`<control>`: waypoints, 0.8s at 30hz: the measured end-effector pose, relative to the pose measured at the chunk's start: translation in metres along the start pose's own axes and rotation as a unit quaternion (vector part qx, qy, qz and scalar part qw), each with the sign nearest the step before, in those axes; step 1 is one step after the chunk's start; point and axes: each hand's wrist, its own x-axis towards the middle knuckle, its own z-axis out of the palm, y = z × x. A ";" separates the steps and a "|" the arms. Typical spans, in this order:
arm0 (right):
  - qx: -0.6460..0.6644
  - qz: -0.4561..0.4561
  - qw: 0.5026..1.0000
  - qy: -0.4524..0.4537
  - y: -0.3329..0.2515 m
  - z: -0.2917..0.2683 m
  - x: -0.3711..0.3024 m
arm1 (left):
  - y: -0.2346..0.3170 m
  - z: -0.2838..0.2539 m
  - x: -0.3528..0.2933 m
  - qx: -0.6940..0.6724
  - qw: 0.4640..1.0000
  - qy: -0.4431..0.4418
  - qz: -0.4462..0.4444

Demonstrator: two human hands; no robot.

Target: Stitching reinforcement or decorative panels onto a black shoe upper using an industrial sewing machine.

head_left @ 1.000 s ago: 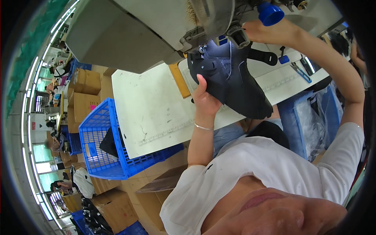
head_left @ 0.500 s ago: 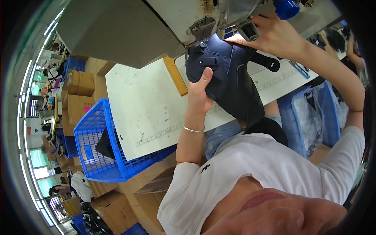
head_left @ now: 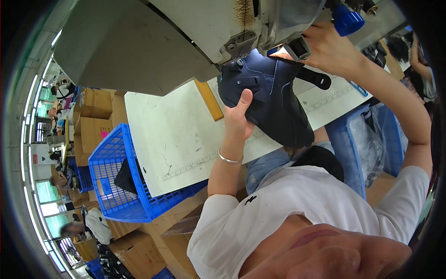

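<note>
Grasping upper (head_left: 274, 102) with left hand (head_left: 238, 120); cannot tell grip of right hand (head_left: 331, 47). Could skew under far machine (head_left: 204, 28) if pulled unevenly.

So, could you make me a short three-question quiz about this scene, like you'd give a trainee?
1. What colour is the flat bar on the white table, left of the dark shoe upper?
A: red
B: yellow
C: green

2. True or false: the left hand has its thumb on top of the dark shoe upper.

3. Fill in: the silver bangle is worn on the person's ____ side.

Key: 1. B; 2. true; 3. left.
</note>
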 end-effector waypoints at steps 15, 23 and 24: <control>0.091 0.083 0.990 -0.073 0.005 0.016 -0.019 | -0.003 0.001 0.002 0.017 1.000 -0.001 0.017; 0.085 0.116 0.982 -0.124 0.010 0.019 -0.015 | -0.003 0.002 0.002 0.047 0.999 -0.001 0.020; 0.067 0.135 0.953 -0.261 0.010 0.016 -0.014 | -0.004 0.003 0.001 0.032 0.999 0.001 0.023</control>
